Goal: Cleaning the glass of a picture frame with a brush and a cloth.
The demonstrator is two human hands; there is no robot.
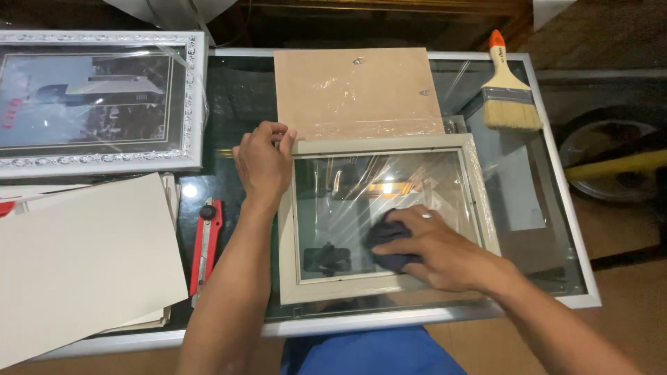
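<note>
Your left hand [262, 161] fingers pinched together on the pale frame's [379, 144] far-left corner, your right hand [434, 244] fingers curled, pressing dark cloth [383, 236] onto its glass [389, 191], red cutter [206, 239] left of frame.

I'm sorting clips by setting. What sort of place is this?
Probably a picture-framing workshop: a pale frame being wiped with a cloth on a glass table, a finished silver frame, backing board and utility knife nearby.
</note>
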